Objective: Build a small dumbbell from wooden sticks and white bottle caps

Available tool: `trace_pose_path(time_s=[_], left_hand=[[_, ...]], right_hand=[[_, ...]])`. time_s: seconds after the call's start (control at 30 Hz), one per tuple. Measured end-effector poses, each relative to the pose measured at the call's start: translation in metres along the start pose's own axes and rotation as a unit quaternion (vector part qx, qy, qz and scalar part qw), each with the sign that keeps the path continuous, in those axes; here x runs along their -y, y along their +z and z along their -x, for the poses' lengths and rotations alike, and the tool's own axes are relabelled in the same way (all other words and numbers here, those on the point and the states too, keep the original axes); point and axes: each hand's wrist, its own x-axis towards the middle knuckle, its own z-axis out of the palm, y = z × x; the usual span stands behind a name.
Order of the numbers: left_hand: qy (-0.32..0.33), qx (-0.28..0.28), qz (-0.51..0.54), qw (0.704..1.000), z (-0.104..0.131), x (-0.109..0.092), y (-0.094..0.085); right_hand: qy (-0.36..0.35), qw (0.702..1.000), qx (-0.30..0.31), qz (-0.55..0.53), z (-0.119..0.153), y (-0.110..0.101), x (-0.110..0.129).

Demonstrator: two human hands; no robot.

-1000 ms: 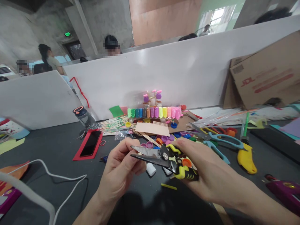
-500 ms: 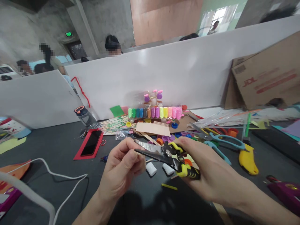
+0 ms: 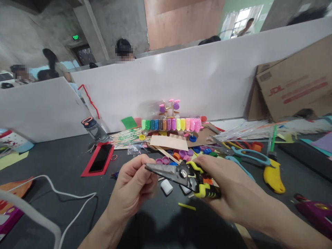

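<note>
A white partition (image 3: 155, 83) closes off the back of a dark table (image 3: 103, 214), and a row of coloured packs (image 3: 171, 124) stands near its foot; a small model (image 3: 169, 108) with purple and pink discs shows just behind that row. On the wearer's side of the row, past a beige board (image 3: 169, 142) and loose bottle caps (image 3: 165, 160), the black-and-yellow cutter (image 3: 183, 173) is held above the table. The right hand (image 3: 224, 183) has its fingers wrapped about the handles. The left hand (image 3: 135, 180) has thumb and forefinger pressed together at the blade tips; whether they pinch something small, I cannot tell. The blades look closed on each other.

Nearer the wearer than the row lie a white block (image 3: 166, 187) and a thin yellow piece (image 3: 186, 206). To the row's right are blue-handled scissors (image 3: 250, 156) and a yellow knife (image 3: 274, 178); to its left, a phone (image 3: 101, 158) on red card.

The step in hand seems to be a fine snip at the left fingertips. The next move likely calls for parting the blades while the thumb keeps clear of their edges.
</note>
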Motion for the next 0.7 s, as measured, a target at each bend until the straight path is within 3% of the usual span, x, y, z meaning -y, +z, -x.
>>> trace_pose_path(time_s=[0.17, 0.3, 0.5, 0.7], left_hand=[[0.001, -0.004, -0.008, 1.000, -0.0014, 0.0000, 0.0009], [-0.001, -0.007, 0.000, 1.000, -0.0014, -0.0010, 0.0033], [-0.049, -0.018, 0.006, 0.999, 0.0036, -0.0009, 0.0005], [-0.014, -0.010, -0.001, 1.000, 0.0029, 0.0018, 0.0001]], right_hand=[[0.016, 1.000, -0.017, -0.020, -0.0027, 0.0004, 0.0019], [0.031, 0.999, 0.010, -0.031, -0.0025, 0.0006, 0.0012], [0.012, 1.000, 0.012, -0.014, -0.0003, 0.0007, -0.0009], [0.003, 1.000, 0.002, -0.019, -0.0027, 0.0004, 0.0031]])
